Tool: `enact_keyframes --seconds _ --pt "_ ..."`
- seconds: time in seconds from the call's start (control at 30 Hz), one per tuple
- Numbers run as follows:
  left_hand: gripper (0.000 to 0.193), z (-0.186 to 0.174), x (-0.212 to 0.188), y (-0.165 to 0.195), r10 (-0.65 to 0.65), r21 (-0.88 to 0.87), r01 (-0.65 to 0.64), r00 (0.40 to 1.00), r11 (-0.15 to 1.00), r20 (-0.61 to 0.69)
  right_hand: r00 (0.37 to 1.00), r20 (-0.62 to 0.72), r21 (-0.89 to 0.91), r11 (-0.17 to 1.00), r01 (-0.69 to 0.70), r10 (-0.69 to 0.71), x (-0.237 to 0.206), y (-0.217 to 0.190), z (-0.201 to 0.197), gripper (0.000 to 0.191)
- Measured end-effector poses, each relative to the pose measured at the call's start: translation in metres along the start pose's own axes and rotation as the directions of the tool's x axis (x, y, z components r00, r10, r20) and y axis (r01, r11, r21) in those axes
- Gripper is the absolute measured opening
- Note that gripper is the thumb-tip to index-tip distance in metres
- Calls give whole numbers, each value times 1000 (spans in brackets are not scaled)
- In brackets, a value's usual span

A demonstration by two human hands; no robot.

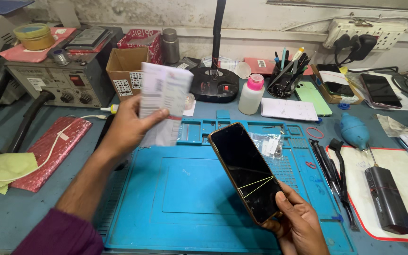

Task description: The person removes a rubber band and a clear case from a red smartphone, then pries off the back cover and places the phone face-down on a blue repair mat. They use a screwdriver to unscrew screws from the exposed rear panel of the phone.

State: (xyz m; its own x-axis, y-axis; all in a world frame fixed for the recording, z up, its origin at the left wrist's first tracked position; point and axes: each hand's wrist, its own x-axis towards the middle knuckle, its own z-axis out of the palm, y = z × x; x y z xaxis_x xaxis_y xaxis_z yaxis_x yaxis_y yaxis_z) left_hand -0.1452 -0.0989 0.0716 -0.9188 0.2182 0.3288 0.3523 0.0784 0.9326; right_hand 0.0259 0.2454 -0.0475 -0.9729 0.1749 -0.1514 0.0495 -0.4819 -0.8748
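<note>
Head view: a person at a repair bench lifts a flat packet and a dark phone above a blue work mat [180,198].

Left hand [126,125] pinches a white printed packet [164,101], blurred, thumb across its face. Right hand [298,224] cups only the lower end of the phone [246,172], its screen scored by thin pale lines; most of its length stands unsupported beyond the fingers, so a loosened grip could likely tip it onto the mat below.

Two bare hands without rings or gloves, left hand [127,126] with long bare forearm, purple-maroon sleeve [57,234] pushed up near the elbow, right hand [298,225] with short nails
</note>
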Motion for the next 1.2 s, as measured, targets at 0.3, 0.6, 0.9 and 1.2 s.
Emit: enact_keyframes --seconds 0.3,0.6,0.9,1.2 --pt "47 -4 13 -28 427 866 -400 868 299 253 997 61 -99 994 -42 48 0 2 6 51" --pt "93 -1 3 -41 -47 924 -242 963 295 267 998 31 -209 976 -54 61 -3 1 8 53" --pt "98 95 -89 0 -289 -381 240 954 893 -76 984 -27 -307 939 158 -174 -15 -1 37 53" --pt "93 149 -115 -23 -358 -854 462 860 241 364 561 641 -584 142 800 -524 -26 30 70 57"
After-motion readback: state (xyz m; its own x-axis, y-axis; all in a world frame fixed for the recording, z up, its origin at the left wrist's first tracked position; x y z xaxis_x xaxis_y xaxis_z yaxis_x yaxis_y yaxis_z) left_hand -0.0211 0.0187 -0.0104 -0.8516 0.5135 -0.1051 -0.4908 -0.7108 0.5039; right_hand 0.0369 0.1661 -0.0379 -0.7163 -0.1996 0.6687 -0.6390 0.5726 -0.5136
